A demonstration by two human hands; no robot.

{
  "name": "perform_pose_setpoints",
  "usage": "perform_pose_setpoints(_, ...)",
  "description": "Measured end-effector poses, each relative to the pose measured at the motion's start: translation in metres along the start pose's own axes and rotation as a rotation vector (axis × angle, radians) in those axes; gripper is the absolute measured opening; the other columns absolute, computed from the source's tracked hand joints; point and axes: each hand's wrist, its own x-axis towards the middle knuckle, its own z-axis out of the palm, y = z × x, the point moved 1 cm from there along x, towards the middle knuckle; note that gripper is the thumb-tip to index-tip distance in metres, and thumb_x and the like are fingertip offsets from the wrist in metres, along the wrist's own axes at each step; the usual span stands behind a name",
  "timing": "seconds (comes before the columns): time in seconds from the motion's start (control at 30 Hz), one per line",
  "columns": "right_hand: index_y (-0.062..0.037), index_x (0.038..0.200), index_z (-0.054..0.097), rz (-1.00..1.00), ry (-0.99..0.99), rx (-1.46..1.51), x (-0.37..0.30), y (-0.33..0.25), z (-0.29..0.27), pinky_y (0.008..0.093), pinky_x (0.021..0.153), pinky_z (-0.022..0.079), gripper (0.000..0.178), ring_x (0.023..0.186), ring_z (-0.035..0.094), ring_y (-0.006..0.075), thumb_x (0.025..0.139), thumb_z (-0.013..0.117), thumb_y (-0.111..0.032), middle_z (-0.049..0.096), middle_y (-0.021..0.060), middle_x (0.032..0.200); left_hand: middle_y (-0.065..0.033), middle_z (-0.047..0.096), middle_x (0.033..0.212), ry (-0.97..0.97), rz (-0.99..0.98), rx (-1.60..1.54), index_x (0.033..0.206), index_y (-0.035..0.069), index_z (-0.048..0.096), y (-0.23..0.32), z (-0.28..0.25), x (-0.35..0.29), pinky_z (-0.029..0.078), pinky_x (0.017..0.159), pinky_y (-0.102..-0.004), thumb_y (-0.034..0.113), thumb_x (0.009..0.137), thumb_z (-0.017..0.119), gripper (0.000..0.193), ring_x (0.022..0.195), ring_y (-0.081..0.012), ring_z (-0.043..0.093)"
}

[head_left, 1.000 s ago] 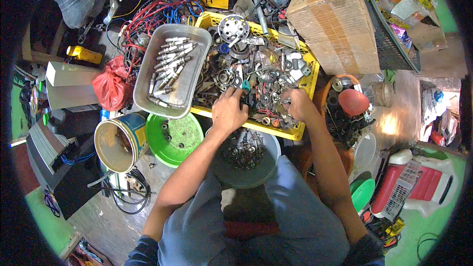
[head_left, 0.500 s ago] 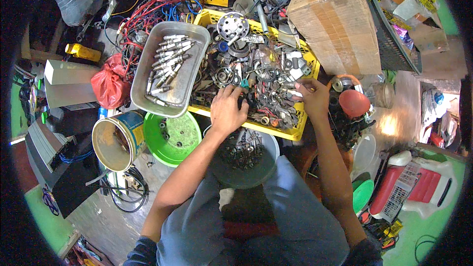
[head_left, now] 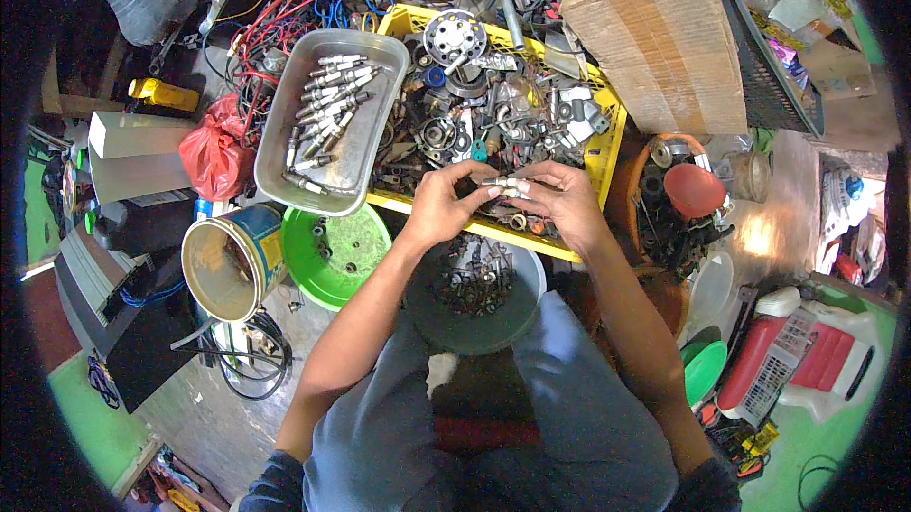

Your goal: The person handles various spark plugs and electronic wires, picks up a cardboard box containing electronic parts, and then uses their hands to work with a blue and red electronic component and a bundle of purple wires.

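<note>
A spark plug lies level between my two hands, above the near part of a yellow crate heaped with mixed metal parts. Thumb and fingers of my left hand pinch one end. My right hand grips the other end, so its tip is partly covered. To the left, a clear grey plastic tub holds several spark plugs in a loose pile. Between my knees and below the hands stands a grey basin with small screws and bolts in it.
Left of the basin are a green basin and a paint bucket. A red plastic bag and tangled wires lie beyond. At the right stand a cardboard box, a red bowl and a red-and-white container.
My right hand has come left from the crate's right side, bringing the spark plug. My left hand has lifted off the parts and met it, and both now hold the plug.
</note>
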Motion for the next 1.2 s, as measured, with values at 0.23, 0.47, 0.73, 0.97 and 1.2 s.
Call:
perform_pose_setpoints(0.23,0.0069,0.115,0.06,-0.042,0.006,0.068,-0.002,-0.001,0.008,0.0326,0.094,0.056,0.025,0.101,0.067,0.0246,0.091,0.064,0.0,0.064,0.0173,0.112,-0.0072,0.072,0.096,0.058,-0.035,-0.184,0.105,-0.001,0.07,-0.012,-0.013,-0.002,0.048,0.088,-0.0297,0.01,0.086,0.073,0.021,0.091,-0.012,0.062)
perform_pose_setpoints(0.47,0.007,0.114,0.06,-0.062,0.001,0.054,-0.013,0.001,0.047,0.0371,0.085,0.062,0.022,0.099,0.067,0.0252,0.094,0.061,-0.002,0.064,0.0168,0.112,-0.0066,0.071,0.093,0.131,-0.054,-0.31,0.1,-0.001,0.069,-0.012,-0.022,-0.043,0.049,0.083,-0.0298,0.01,0.091,0.068,0.015,0.086,-0.0118,0.062)
perform_pose_setpoints(0.73,0.0047,0.102,0.061,-0.006,-0.157,-0.136,-0.023,0.031,0.084,0.0316,0.058,0.061,0.012,0.072,0.066,0.0171,0.093,0.064,-0.003,0.066,0.0131,0.095,-0.0049,0.071,0.087,0.048,-0.205,-0.303,0.098,-0.001,0.07,-0.027,-0.058,-0.104,0.049,0.081,-0.0284,0.013,0.093,0.067,0.015,0.085,-0.0103,0.062)
perform_pose_setpoints(0.97,0.0038,0.1,0.06,0.012,-0.206,-0.178,-0.022,0.033,0.11,0.0302,0.06,0.062,0.012,0.076,0.066,0.0162,0.091,0.065,-0.001,0.065,0.0115,0.093,-0.0066,0.072,0.093,0.237,-0.103,-0.459,0.109,-0.003,0.068,-0.035,-0.063,-0.134,0.051,0.082,-0.0254,0.007,0.091,0.07,0.021,0.087,-0.0091,0.064)
perform_pose_setpoints(1.2,0.006,0.107,0.061,-0.054,-0.317,-0.272,-0.019,0.018,0.147,0.031,0.065,0.062,0.017,0.079,0.067,0.0172,0.091,0.063,0.002,0.066,0.0124,0.092,-0.006,0.073,0.097,0.379,-0.117,-0.565,0.107,0.001,0.071,-0.025,-0.095,-0.152,0.051,0.08,-0.027,0.01,0.087,0.074,0.021,0.085,-0.0114,0.064)
